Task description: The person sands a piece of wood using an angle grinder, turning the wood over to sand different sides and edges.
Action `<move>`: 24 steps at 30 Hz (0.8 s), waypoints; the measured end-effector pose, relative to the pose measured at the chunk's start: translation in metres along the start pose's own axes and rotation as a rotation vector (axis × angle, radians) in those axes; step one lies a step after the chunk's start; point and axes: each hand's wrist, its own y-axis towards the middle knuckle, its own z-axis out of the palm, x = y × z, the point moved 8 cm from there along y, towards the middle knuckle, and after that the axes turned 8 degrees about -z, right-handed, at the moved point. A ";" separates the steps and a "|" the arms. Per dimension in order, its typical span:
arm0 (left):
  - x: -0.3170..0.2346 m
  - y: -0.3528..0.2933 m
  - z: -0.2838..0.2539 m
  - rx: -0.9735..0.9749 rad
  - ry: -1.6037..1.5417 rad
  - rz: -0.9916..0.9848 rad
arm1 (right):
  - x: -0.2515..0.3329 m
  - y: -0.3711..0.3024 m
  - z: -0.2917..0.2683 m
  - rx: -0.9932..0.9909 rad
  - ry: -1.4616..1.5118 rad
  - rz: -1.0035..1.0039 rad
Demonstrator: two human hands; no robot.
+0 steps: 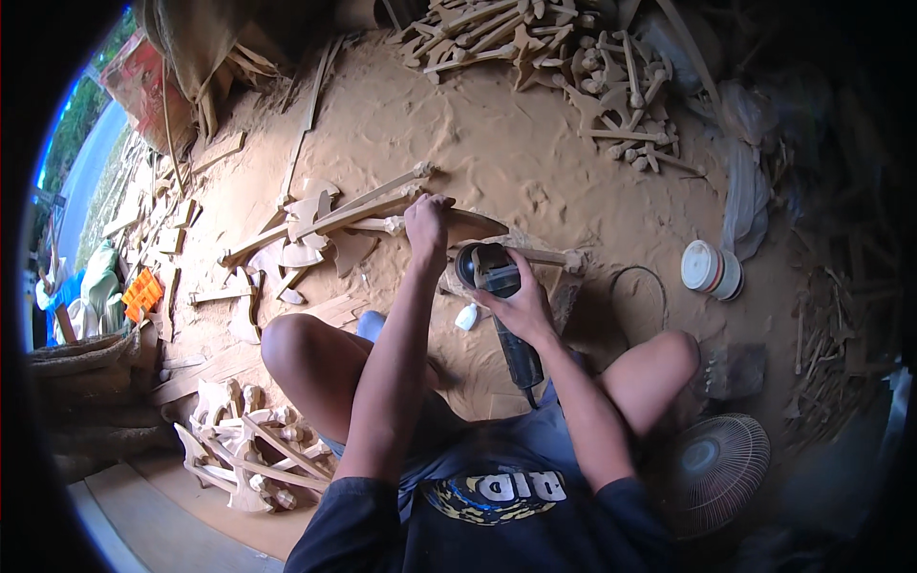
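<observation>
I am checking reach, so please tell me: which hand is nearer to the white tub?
The right hand: it holds the power tool, left of the white tub. The left hand, holding a wooden piece, is farther to the left.

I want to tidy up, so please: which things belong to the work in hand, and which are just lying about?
Work in hand:
- handheld power tool
- wooden piece beside it

Apparently just lying about:
- round fan
- white tub
- orange object
</observation>
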 end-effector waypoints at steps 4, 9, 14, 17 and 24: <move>-0.002 -0.002 -0.002 0.016 -0.124 -0.009 | 0.014 0.003 0.012 0.029 0.035 -0.030; -0.004 -0.005 0.001 0.027 -0.086 0.041 | 0.015 0.004 0.020 0.008 0.063 -0.068; -0.002 -0.001 -0.001 0.012 -0.051 0.074 | 0.018 0.008 0.022 0.047 0.025 -0.047; 0.005 0.012 -0.013 -0.073 0.035 0.177 | 0.021 0.011 0.031 0.058 0.024 -0.078; -0.005 -0.003 0.000 0.012 0.028 0.131 | 0.000 0.009 0.027 0.066 -0.072 -0.027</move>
